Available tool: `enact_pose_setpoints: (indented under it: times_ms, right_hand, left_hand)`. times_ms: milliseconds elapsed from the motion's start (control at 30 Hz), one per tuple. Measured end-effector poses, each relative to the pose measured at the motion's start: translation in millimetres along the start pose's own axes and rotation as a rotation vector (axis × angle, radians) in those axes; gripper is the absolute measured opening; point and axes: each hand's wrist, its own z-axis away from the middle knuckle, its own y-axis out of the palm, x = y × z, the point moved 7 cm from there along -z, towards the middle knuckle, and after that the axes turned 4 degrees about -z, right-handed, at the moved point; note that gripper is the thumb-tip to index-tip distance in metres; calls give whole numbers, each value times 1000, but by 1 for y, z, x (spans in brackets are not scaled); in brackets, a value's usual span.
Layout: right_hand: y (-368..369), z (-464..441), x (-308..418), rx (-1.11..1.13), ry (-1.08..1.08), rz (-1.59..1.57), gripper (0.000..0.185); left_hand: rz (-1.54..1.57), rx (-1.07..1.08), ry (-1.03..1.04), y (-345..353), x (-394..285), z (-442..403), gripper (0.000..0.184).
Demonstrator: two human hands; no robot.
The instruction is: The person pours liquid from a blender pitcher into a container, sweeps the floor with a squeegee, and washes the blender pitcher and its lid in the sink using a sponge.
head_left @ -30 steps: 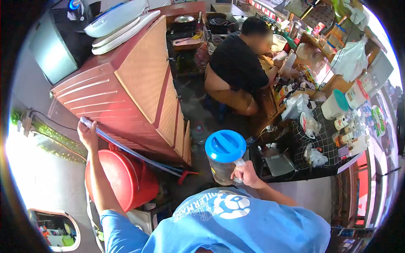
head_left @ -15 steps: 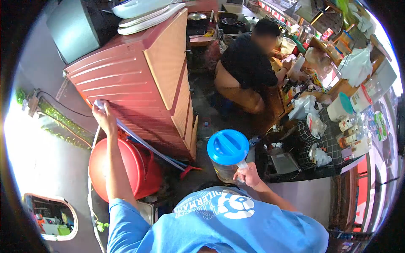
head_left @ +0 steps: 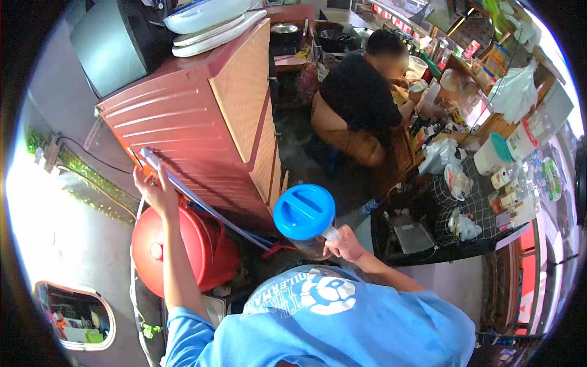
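My right hand (head_left: 346, 243) is closed round the handle of a clear plastic pitcher with a blue lid (head_left: 304, 211), held in front of my shirt. My left hand (head_left: 158, 191) is reached out at the left with its fingers apart. Close by its fingertips is the top of a long pale broom handle (head_left: 202, 200), leaning against the red plastic drawer cabinet (head_left: 177, 116). The handle slants down to a red head on the floor. Under my left forearm stands a red lidded bucket (head_left: 160, 249).
White dishes (head_left: 214, 33) are stacked on the cabinet. Another person (head_left: 358, 95) sits low at a cluttered counter ahead. On the right, a wire rack (head_left: 483, 199) and several containers crowd a dark table. A hose runs down the left wall.
My left hand has come off the top of the broom handle and moved slightly down and right. The pitcher in my right hand has shifted left.
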Motion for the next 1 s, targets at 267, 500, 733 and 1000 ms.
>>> enact_pose_setpoints:
  times_ms: [267,500,733,1000]
  right_hand:
    - [44,-33,94,367,-331,301,28]
    - [-28,-90,168,-117,-631,497,41]
    - [29,-163,132,746,-798,633,30]
    - [122,-183,41,1103,468,60,29]
  left_hand:
    - [58,818,567,28,-171,139,71]
    - [491,952,-5,14,-209,175,71]
    - [323,830,865,5,-285,189,43]
    - [326,1283,1100,40,-276,227,36]
